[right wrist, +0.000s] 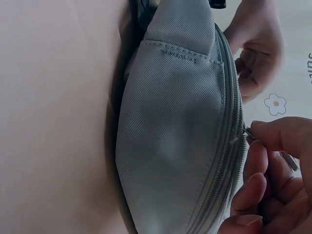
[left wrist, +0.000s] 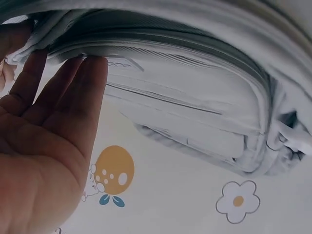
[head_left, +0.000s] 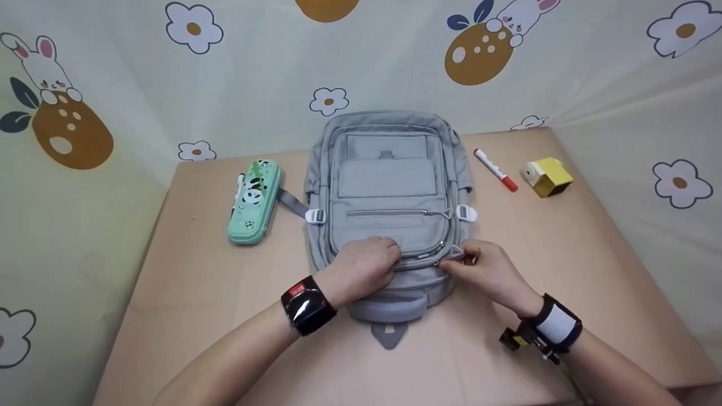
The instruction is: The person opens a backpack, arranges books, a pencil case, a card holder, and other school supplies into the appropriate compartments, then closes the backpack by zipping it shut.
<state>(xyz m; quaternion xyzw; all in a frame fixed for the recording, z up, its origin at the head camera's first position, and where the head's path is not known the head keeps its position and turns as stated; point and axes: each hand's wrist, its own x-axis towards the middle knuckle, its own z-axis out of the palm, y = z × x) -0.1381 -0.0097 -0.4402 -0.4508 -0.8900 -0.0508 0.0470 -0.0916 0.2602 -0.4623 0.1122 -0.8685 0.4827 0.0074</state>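
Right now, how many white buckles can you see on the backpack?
2: a white buckle on the side of the backpack toward the green pencil case, another buckle on the opposite side. More may be hidden underneath.

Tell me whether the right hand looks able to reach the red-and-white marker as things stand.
Probably yes: nothing stands between the right hand and the marker beside the backpack, though the hand would first have to release the zipper pull.
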